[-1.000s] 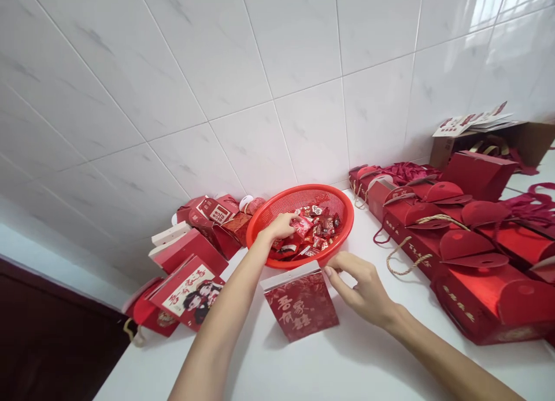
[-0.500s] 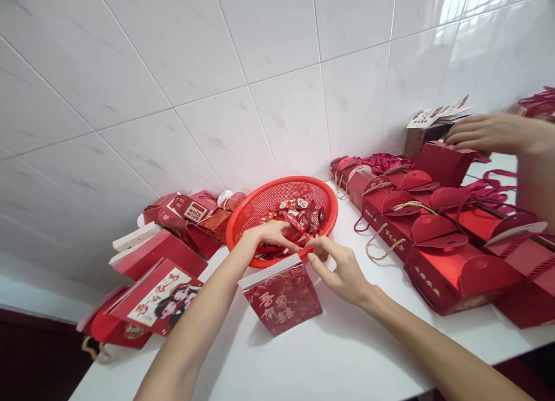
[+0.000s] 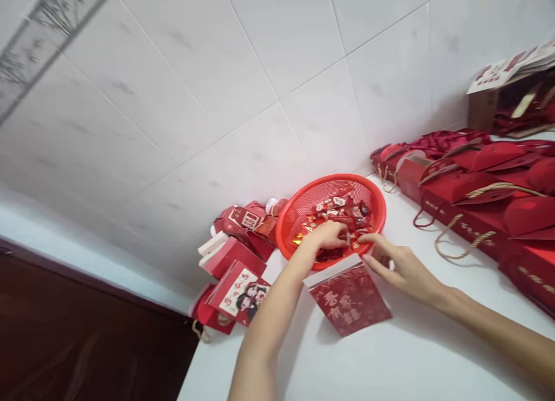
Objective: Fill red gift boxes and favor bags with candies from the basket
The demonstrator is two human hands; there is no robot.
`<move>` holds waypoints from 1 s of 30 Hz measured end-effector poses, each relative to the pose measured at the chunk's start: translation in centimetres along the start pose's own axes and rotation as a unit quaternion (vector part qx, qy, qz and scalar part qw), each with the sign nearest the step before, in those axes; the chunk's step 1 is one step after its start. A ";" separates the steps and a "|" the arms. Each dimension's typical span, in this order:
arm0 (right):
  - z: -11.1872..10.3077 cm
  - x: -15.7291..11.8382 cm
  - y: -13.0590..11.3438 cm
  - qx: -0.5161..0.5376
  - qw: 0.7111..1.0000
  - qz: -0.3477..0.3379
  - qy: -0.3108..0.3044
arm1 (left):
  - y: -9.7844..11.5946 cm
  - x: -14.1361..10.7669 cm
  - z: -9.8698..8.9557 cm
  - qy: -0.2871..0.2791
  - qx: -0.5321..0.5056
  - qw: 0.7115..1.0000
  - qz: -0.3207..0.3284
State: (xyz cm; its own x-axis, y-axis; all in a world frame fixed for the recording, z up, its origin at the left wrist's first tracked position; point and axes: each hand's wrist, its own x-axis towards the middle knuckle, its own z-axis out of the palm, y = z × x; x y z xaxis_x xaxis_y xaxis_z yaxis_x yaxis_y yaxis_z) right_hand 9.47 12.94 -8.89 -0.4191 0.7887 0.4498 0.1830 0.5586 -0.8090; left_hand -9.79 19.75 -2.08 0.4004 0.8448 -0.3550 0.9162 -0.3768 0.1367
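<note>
A round red mesh basket stands against the tiled wall with many wrapped candies in it. Inside the basket, my left hand reaches in among the candies with its fingers curled down; whether they grip anything is hidden. My right hand is at the basket's near right rim, thumb and index finger spread apart with nothing seen between them. Just in front of the basket stands a red gift bag with pale lettering and a light top edge, close to my right thumb.
Red boxes with rope handles line the right side of the white table. Left of the basket are piled red bags and boxes. An open carton with white cards on it stands at the back right.
The view has swung left, so things appear farther right. My left hand is deeper in the basket, and my right thumb and index finger have parted. Another person's hand at the right is out of view.
</note>
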 end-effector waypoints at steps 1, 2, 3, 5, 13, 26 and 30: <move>0.1 -0.1 0.1 0.002 1.000 -0.003 0.004 | -0.1 -0.1 0.1 -0.008 0.008 1.000 -0.010; 0.3 -0.1 0.2 0.005 1.000 -0.005 0.011 | -0.3 -0.1 0.1 -0.010 0.017 1.000 -0.019; 0.5 -0.1 0.3 0.009 1.000 -0.005 0.018 | -0.5 0.0 0.2 -0.014 0.022 0.999 -0.023; 0.8 -0.1 0.9 0.008 1.000 -0.007 0.029 | -0.9 0.3 0.4 -0.028 0.007 1.000 -0.012; 1.2 -0.1 2.0 -0.004 1.000 -0.006 0.006 | -1.0 0.5 0.2 -0.034 -0.008 0.999 -0.036; 1.6 -0.1 1.8 0.013 1.000 -0.013 0.020 | -0.7 1.4 1.0 -0.049 0.008 0.999 -0.010; 1.5 -0.1 2.1 0.007 1.000 0.000 0.005 | -0.3 1.4 0.8 -0.047 0.015 0.999 0.016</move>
State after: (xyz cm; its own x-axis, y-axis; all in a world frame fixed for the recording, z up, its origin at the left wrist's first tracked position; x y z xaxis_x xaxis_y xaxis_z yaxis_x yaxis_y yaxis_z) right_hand 8.56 13.65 -11.19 -0.4101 0.7910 0.4540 0.1699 0.5553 -0.8141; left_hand -9.49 20.70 -3.39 0.4253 0.7928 -0.4366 0.9010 -0.4164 0.1215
